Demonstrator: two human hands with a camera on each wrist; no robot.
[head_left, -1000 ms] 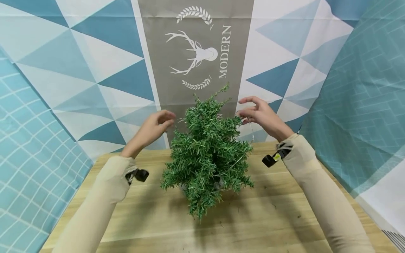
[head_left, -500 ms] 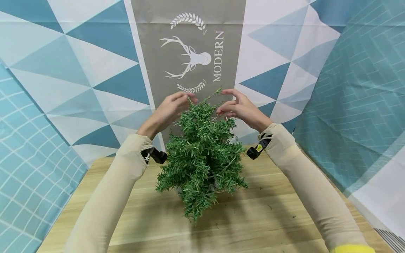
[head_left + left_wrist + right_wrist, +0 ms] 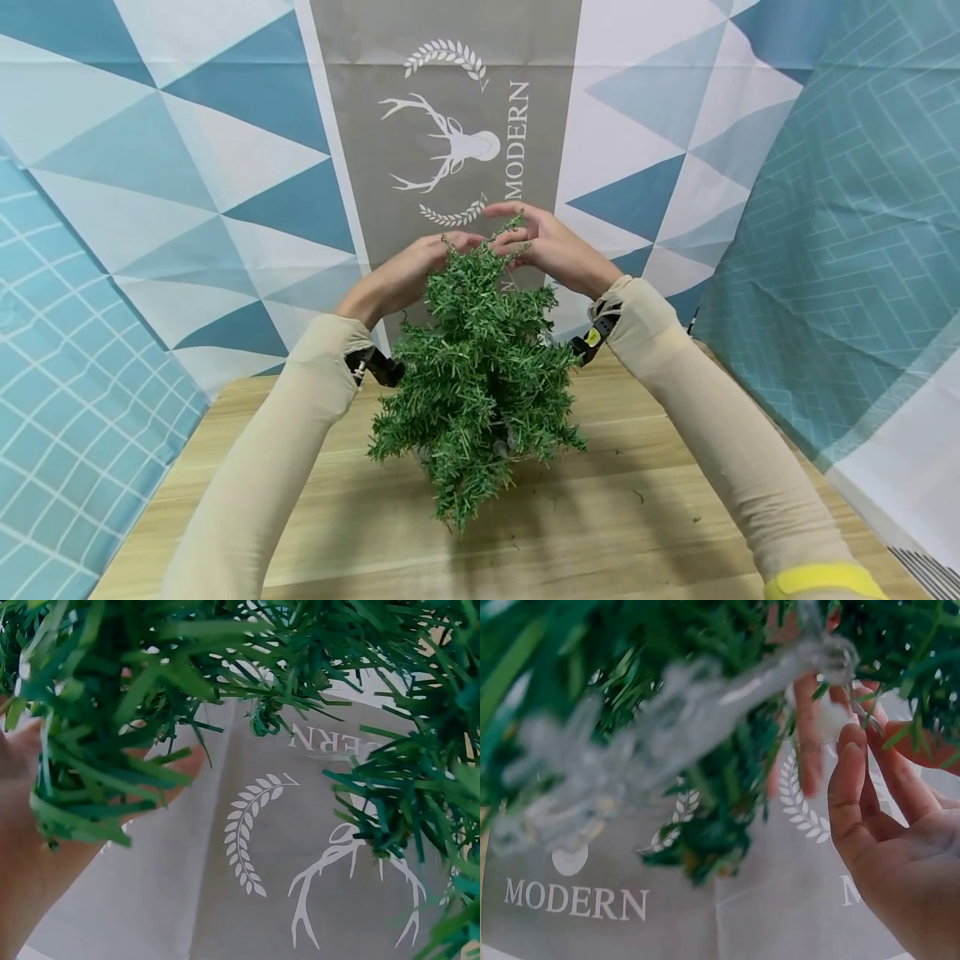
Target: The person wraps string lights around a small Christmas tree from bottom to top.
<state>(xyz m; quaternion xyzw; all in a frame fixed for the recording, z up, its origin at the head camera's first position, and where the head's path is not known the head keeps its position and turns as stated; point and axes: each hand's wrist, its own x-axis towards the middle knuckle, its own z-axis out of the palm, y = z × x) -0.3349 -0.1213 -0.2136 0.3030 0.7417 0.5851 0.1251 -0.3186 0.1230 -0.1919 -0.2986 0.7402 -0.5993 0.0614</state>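
Artificial tree (image 3: 472,383) stands upright on the table (image 3: 322,525), before a patterned backdrop (image 3: 645,108). Around its top, the right hand (image 3: 555,250) pinches a thin clear strand (image 3: 735,697), while the left hand (image 3: 412,267) hovers just beside, its visible fingers nearly straight.

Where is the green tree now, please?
In the head view, the green tree stands centrally on the wooden table, its top before the left hand and right hand.
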